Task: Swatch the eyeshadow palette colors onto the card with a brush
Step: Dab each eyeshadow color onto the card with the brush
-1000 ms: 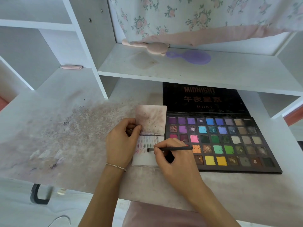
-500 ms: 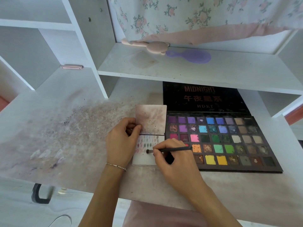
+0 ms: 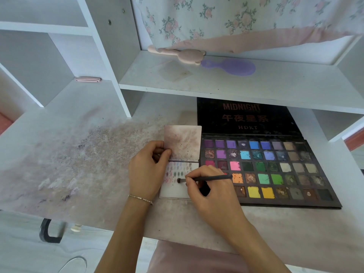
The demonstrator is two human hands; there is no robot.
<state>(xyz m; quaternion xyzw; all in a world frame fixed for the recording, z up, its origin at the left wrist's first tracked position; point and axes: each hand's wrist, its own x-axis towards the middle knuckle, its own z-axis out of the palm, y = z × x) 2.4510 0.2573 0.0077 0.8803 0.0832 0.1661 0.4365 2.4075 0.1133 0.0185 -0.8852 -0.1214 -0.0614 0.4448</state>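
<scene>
Thin black brush [image 3: 204, 178] tip has crept slightly left across the white swatch card [image 3: 175, 191] at frame centre; right hand [image 3: 212, 196] pinches it, left hand [image 3: 147, 170] pins the card's flap. Judged mid-swatch, multicolour black eyeshadow palette [image 3: 266, 170] just right of the card.

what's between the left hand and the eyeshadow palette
In the head view, the smudged white swatch card with its raised flap, plus the black brush's tip.

Single head view, close, facing forward-down over desk [image 3: 82, 174], shelves behind.
</scene>
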